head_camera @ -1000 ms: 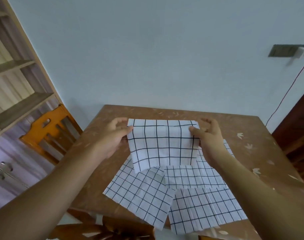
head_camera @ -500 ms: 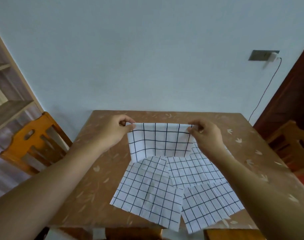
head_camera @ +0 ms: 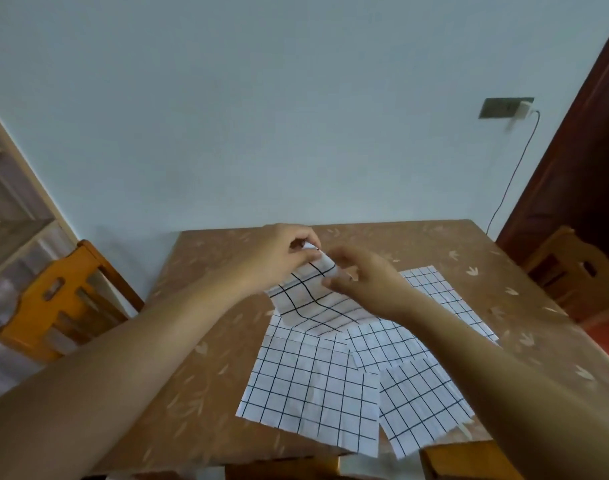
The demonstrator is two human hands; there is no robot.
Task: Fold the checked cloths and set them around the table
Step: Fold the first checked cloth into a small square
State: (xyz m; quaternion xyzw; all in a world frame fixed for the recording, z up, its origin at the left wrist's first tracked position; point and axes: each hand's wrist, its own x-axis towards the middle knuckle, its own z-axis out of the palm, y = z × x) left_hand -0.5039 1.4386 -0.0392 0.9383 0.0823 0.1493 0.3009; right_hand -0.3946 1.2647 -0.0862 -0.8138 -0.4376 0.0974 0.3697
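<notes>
Above the middle of the brown table [head_camera: 206, 358] I hold up a white cloth with a black check [head_camera: 310, 299], folded and hanging down. My left hand [head_camera: 278, 258] pinches its top corner. My right hand [head_camera: 361, 275] is close beside it, fingers curled at the cloth's upper right edge. Three more checked cloths lie flat and overlapping on the table: one near the front edge [head_camera: 313, 393], one at the front right [head_camera: 424, 407], one under my right forearm reaching to the right [head_camera: 434, 292].
An orange wooden chair [head_camera: 64, 299] stands at the table's left side and another chair [head_camera: 573, 275] at its right. A chair back [head_camera: 465, 459] shows at the near edge. Shelves stand at far left, a dark door at right, a wall socket with cable behind.
My hands have come together from wide apart, bringing the held cloth's two top corners to one point so that it hangs narrower. The camera has tilted slightly.
</notes>
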